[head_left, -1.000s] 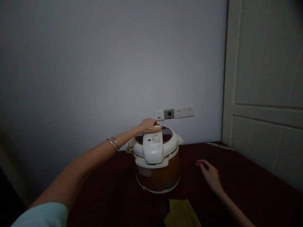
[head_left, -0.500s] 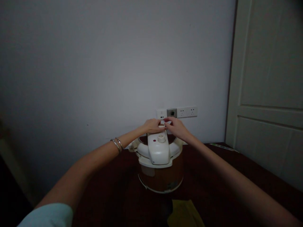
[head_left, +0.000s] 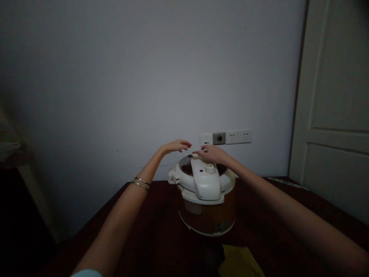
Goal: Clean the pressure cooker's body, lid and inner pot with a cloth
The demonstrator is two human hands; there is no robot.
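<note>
A brown pressure cooker (head_left: 209, 213) with a white lid (head_left: 206, 184) stands on a dark red table (head_left: 150, 238) by the wall. The lid's long white handle points toward me and a little to the left. My left hand (head_left: 174, 146) hovers just above and left of the lid's far edge, fingers stretched out and holding nothing; bracelets circle that wrist. My right hand (head_left: 211, 153) lies on the far end of the lid, fingers curled over it near the small round knob (head_left: 210, 168).
A white socket strip (head_left: 226, 137) is fixed to the wall right behind the cooker. A pale door (head_left: 334, 115) closes off the right side. A yellow cloth (head_left: 240, 263) lies at the table's near edge. Something pale and blurred sits at the far left.
My right hand rose from the table to the lid's far end. My left hand let go of the lid and lifted off it. The lid has turned, its handle now pointing more leftward.
</note>
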